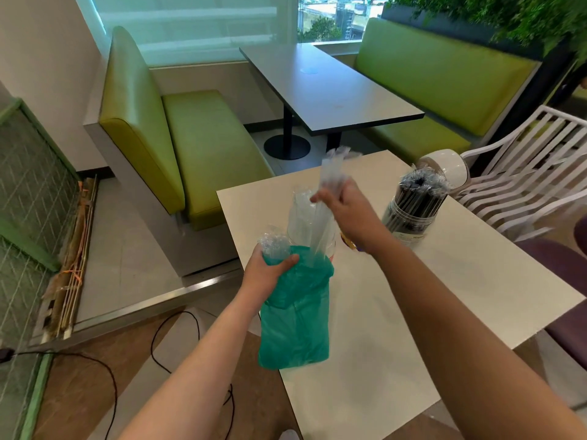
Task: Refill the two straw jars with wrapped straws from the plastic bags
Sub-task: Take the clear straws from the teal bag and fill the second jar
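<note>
My right hand (344, 208) pinches light, slippery wrapped straws (320, 223) mid-frame; my left hand (268, 271) grips the soft green bag (295, 322).

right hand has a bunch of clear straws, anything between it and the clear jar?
Nothing visible. The right hand holds the wrapped straws directly over the clear jar, lower ends still in the green bag gripped by the left hand. The black-straw jar stands off to the right.

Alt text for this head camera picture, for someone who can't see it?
A right hand lifts clear wrapped straws from a green plastic bag gripped by the left hand, above a white table holding a jar of dark straws.
</note>
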`<state>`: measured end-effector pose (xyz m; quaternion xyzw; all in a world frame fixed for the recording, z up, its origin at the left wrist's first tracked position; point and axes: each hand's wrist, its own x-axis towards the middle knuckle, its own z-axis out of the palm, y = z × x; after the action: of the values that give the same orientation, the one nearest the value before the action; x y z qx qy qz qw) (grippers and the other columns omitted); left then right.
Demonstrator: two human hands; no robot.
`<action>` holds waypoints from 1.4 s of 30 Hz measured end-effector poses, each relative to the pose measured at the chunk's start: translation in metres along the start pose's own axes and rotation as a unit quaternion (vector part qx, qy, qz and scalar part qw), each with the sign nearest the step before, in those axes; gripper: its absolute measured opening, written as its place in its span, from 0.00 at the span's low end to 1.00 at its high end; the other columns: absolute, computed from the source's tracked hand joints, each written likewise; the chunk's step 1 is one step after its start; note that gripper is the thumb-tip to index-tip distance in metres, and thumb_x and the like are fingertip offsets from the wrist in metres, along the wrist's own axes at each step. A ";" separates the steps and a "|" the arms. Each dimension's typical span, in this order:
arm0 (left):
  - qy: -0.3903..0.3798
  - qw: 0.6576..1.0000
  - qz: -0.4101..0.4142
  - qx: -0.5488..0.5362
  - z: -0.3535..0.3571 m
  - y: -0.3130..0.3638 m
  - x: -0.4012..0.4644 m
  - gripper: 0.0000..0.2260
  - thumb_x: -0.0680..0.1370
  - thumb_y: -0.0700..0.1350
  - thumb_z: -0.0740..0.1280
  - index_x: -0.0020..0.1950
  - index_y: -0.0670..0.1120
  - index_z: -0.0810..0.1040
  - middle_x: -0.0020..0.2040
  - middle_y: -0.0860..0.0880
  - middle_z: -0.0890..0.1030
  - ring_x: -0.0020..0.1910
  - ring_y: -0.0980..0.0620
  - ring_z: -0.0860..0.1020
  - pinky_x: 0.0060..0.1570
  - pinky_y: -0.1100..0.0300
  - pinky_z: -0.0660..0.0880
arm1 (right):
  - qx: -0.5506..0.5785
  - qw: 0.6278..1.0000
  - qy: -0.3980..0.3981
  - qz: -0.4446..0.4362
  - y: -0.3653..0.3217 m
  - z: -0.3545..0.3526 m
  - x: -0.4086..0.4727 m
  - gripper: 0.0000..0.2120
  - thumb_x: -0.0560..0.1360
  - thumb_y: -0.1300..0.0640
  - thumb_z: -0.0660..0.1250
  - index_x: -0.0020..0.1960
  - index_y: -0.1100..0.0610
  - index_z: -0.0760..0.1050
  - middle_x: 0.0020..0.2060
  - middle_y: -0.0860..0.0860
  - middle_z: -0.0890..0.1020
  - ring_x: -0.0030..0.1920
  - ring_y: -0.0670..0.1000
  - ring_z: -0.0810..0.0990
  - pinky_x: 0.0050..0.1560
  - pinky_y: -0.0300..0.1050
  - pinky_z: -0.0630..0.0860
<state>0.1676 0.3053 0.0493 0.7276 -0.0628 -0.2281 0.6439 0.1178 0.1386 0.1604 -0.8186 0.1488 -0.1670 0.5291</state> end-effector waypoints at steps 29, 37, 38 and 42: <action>0.003 1.000 0.010 0.022 0.004 0.007 0.000 0.27 0.71 0.50 0.76 0.66 0.50 0.69 0.56 0.53 0.77 0.54 0.53 0.77 0.42 0.67 0.74 | -0.101 0.992 0.072 0.037 0.041 0.027 0.018 0.17 0.69 0.47 0.76 0.53 0.51 0.75 0.53 0.46 0.71 0.52 0.50 0.75 0.48 0.58 0.81; 0.007 1.000 0.008 0.029 0.005 0.008 0.006 0.28 0.71 0.51 0.76 0.67 0.49 0.70 0.58 0.52 0.78 0.57 0.51 0.77 0.51 0.61 0.76 | -0.071 0.994 0.014 -0.084 0.020 0.018 0.030 0.17 0.77 0.57 0.66 0.64 0.43 0.73 0.46 0.38 0.74 0.40 0.42 0.74 0.39 0.41 0.79; 0.008 1.000 0.007 0.029 0.006 0.008 0.006 0.27 0.71 0.51 0.76 0.66 0.50 0.70 0.58 0.52 0.78 0.57 0.51 0.77 0.51 0.61 0.76 | -0.100 0.991 0.010 -0.089 0.023 0.020 0.030 0.15 0.77 0.58 0.66 0.61 0.45 0.74 0.45 0.37 0.73 0.39 0.42 0.74 0.43 0.45 0.80; 0.006 1.000 0.005 0.020 0.007 0.009 0.007 0.26 0.71 0.49 0.76 0.66 0.49 0.70 0.57 0.51 0.79 0.55 0.51 0.78 0.49 0.62 0.77 | -0.224 0.970 -0.018 -0.087 0.041 0.026 0.027 0.10 0.77 0.58 0.67 0.58 0.52 0.76 0.53 0.48 0.74 0.49 0.51 0.77 0.54 0.51 0.78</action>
<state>0.1729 0.2948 0.0555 0.7416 -0.0672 -0.2189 0.6306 0.1507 0.1317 0.1160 -0.9292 0.1007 -0.1598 0.3178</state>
